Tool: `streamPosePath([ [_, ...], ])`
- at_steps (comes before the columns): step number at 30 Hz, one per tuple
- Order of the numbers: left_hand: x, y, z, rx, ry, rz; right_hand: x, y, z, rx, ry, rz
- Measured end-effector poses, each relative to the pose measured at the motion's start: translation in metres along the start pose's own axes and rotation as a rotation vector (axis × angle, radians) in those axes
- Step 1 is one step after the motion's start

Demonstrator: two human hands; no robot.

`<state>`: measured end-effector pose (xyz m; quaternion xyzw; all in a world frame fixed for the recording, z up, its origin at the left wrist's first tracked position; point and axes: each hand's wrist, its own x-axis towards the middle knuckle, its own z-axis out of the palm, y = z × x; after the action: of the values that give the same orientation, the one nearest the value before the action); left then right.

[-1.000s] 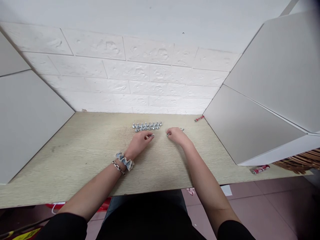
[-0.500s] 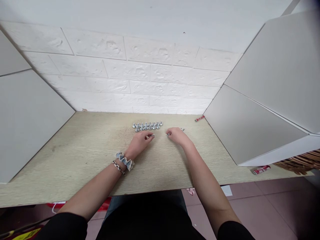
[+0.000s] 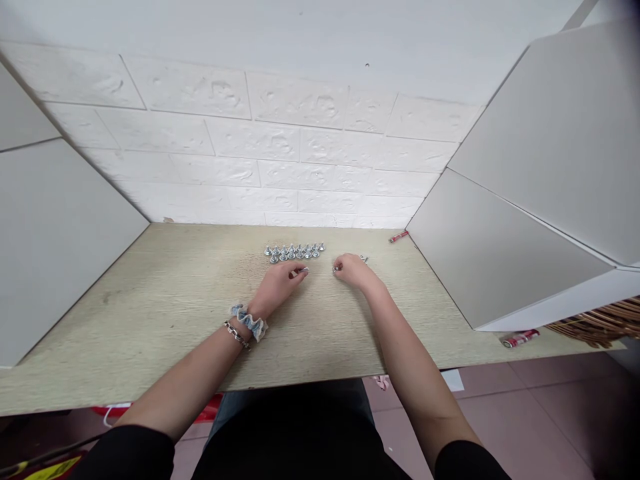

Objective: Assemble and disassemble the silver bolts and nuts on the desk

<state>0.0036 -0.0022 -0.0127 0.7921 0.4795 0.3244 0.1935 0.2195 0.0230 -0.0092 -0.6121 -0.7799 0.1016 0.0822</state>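
The left hand [image 3: 279, 283] is closed to a narrow pinch on a small metal piece [image 3: 305, 270]; the right hand [image 3: 352, 271] pinches a silver fitting [image 3: 335, 269]. Just beyond the left hand, bolts [image 3: 291, 253] cluster upright on the counter [image 3: 190, 293]. The right hand partly hides loose hardware [image 3: 365, 259] behind it. Farther right lies a red cylinder [image 3: 521, 339], its markings too small to read.

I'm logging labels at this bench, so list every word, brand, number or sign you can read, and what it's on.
No text can be read.
Far red cylinder: any print is too small.
Near red cylinder, beside the wickerwork: also too small.
Yellow patch, bottom left: too blurred.
Metal bolts: no legible marks.
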Motion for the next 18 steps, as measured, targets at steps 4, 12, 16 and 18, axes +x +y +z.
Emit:
streamPosePath([
  [4, 0.000, 0.001, -0.001, -0.009, 0.001, 0.000, 0.002, 0.000, 0.002, -0.007, 0.008, 0.009],
  [12, 0.000, 0.004, 0.000, -0.103, 0.015, -0.067, 0.009, 0.008, 0.007, -0.022, 0.086, 0.179],
  [16, 0.003, 0.007, -0.001, -0.310, 0.007, -0.235, 0.011, 0.009, 0.008, 0.006, 0.124, 0.277],
  [18, 0.004, 0.008, -0.003, -0.472, -0.016, -0.317, 0.011, 0.008, 0.009, 0.011, 0.130, 0.285],
])
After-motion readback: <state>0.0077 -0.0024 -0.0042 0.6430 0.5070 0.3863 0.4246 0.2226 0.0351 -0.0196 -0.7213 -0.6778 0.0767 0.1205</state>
